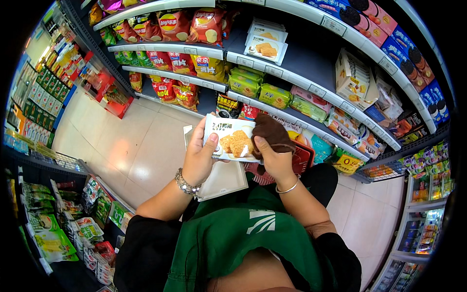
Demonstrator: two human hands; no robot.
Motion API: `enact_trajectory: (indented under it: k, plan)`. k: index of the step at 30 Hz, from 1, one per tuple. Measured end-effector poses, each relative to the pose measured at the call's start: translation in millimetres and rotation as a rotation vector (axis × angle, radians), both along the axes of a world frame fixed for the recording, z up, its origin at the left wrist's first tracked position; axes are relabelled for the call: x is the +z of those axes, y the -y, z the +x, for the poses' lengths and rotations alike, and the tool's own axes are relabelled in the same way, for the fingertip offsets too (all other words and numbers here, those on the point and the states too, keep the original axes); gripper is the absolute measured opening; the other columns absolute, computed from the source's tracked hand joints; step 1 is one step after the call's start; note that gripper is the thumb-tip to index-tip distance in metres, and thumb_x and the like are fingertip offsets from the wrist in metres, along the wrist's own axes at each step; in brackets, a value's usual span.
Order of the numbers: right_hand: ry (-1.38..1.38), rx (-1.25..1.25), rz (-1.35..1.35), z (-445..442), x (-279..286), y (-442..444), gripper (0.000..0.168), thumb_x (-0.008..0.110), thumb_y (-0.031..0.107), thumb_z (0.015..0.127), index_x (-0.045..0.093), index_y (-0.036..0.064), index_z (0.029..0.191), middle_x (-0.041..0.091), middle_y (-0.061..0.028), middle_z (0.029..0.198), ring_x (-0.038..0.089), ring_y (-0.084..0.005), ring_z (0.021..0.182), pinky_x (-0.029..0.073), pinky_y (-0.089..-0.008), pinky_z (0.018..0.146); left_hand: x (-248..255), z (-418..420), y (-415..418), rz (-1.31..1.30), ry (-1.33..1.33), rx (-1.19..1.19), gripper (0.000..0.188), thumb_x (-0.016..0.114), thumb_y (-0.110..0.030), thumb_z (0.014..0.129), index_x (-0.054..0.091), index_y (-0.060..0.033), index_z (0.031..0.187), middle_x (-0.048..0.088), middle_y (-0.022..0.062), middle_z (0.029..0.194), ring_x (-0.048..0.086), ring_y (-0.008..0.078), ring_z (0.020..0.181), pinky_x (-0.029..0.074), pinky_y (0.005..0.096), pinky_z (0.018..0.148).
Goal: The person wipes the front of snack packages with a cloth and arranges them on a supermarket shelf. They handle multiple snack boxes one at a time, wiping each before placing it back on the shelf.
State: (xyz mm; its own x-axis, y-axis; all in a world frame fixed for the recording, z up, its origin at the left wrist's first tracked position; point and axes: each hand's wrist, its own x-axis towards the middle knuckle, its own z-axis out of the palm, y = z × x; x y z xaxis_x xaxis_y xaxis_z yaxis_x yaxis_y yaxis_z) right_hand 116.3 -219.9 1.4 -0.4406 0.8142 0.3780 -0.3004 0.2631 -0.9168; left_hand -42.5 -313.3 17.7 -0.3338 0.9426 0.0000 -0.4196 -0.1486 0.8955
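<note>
My left hand (199, 157) grips the left end of a white snack packet (235, 140) printed with a golden-brown biscuit. A dark brown cloth (273, 135) is bunched in my right hand (275, 157), pressed against the packet's right end. Below the packet, a shallow white box or tray (224, 180) sits near my lap, partly hidden by my left hand and wrist. Ahead on the shelf, a row of similar white packets (268, 42) stands one behind another, the front one showing the same kind of biscuit picture.
Shelving curves in front, with Lay's chip bags (206, 23), green biscuit packs (275, 95), an open carton of packets (355, 80) and Oreo boxes (405, 54). A red basket (304, 153) stands by my right knee. Left are a red Coca-Cola display (116, 104) and a low rack (51, 230).
</note>
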Motion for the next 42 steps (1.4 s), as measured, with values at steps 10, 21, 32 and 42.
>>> enact_trajectory:
  k: [10,21,32,42]
  plan:
    - [-0.152,-0.025,-0.191,11,12,-7,0.016,0.063,0.005,0.084,0.059,0.001,0.098,0.061,-0.0021,0.094,0.056,-0.0104,0.082,0.045,-0.0258,0.074,-6,-15,-1,-0.061,0.156,-0.022,0.047,0.046,-0.019,0.094,0.027,-0.0164,0.137,0.055,0.0060,0.114,0.062,0.0155,0.086,0.054,0.0275,0.058]
    - [-0.039,-0.071,-0.155,12,3,-17,0.016,0.062,-0.003,0.080,0.058,0.001,0.095,0.059,-0.0019,0.091,0.054,-0.0104,0.081,0.044,-0.0241,0.073,-2,-20,-22,-0.142,-0.005,0.041,0.033,0.044,-0.023,0.095,0.030,-0.0093,0.121,0.055,0.0130,0.110,0.062,0.0219,0.093,0.056,0.0367,0.071]
    - [-0.053,-0.245,-0.284,11,9,-72,0.019,0.068,0.000,0.077,0.062,-0.002,0.095,0.062,-0.0035,0.089,0.058,-0.0115,0.075,0.048,-0.0243,0.065,1,-58,-102,-0.060,-1.054,0.043,0.023,0.047,-0.017,0.090,0.060,0.0007,0.097,0.060,0.0076,0.074,0.054,0.0124,0.067,0.043,0.0266,0.060]
    - [0.320,-0.475,-0.159,-22,7,-203,0.029,0.072,0.017,0.073,0.062,-0.008,0.085,0.062,-0.0083,0.087,0.057,-0.0149,0.075,0.046,-0.0281,0.065,14,-92,-251,-0.022,-1.096,-0.010,0.041,0.059,-0.012,0.078,0.054,0.0053,0.116,0.065,0.0068,0.078,0.060,0.0123,0.069,0.047,0.0253,0.064]
